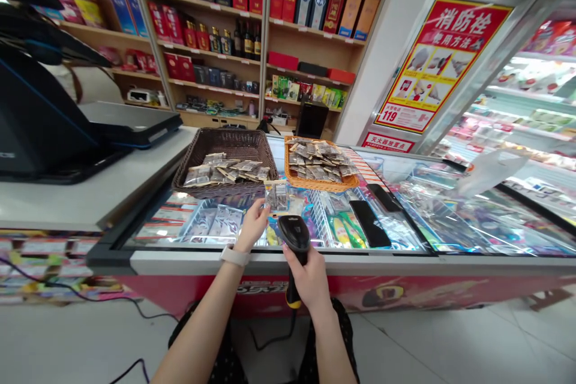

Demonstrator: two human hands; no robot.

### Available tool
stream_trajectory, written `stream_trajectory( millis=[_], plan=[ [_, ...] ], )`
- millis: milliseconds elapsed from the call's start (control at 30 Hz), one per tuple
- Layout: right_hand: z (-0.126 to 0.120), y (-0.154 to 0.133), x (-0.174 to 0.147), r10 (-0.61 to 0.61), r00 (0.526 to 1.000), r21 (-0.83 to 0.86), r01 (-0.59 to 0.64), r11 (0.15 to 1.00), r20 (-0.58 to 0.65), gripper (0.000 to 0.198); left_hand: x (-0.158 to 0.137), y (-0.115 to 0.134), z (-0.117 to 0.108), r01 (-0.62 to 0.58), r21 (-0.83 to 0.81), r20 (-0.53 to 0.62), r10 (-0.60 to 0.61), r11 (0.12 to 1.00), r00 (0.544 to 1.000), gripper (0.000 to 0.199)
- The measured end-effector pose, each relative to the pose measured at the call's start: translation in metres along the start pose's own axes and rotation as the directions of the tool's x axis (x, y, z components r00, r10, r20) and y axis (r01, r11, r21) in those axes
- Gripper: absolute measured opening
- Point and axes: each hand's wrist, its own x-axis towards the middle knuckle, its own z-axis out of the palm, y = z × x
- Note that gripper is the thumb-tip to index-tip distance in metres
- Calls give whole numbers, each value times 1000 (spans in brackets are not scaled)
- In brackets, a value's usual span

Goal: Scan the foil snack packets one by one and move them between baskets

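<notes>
My left hand (254,225) is closed on the lower left edge of a small clear packet (276,196) with dark contents, held up over the freezer's glass lid. In my right hand (309,273) is a black barcode scanner (294,233) with a yellow-tipped handle; its head points towards the packet. Behind the packet, to the left, a dark brown woven basket (225,191) holds several similar packets (216,169) in its front part. An orange woven basket (323,183) to the right is heaped with more packets (320,159).
Two black phones (369,224) lie on the chest freezer's (270,265) glass top, right of the scanner. A counter (45,207) with a black scale-like machine (40,120) stands at left. Shelves of boxes (207,6) rise behind. A cable (274,342) hangs below the scanner.
</notes>
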Motion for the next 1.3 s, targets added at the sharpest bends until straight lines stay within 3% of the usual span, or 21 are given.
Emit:
stream_trajectory(
  millis=[433, 633, 767, 900, 1000, 1067, 1200, 1300],
  plan=[
    [2, 0, 1, -14, 1000, -60, 14, 998, 5, 46, -3, 1, -1, 25, 28, -13, -25, 999, 1000, 43],
    [2, -6, 7, -17, 1000, -35, 17, 999, 1, 44, -15, 26, -6, -100, 1, -27, 100, 995, 995, 40],
    [11, -23, 24, -78, 996, 12, 78, 997, 46, 39, -7, 64, -39, -198, 130, -51, 206, 972, 977, 40],
    [26, -46, 43, -146, 982, -2, 147, 989, 116, 40, 29, 100, -99, -176, 344, -191, 252, 922, 949, 44],
    [38, -61, 52, -154, 975, -52, 164, 985, 161, 43, 60, 116, -143, -23, 584, -251, 207, 812, 946, 42],
    [46, -67, 54, -137, 973, -79, 154, 985, 184, 44, 75, 123, -161, 89, 740, -260, 161, 667, 952, 37],
    [59, -70, 54, -127, 962, -87, 152, 985, 243, 45, 86, 132, -170, 231, 924, -260, 59, 306, 964, 29],
    [61, -65, 56, -118, 961, -61, 138, 989, 249, 44, 83, 137, -165, 263, 945, -275, 39, 193, 961, 26]
  ],
)
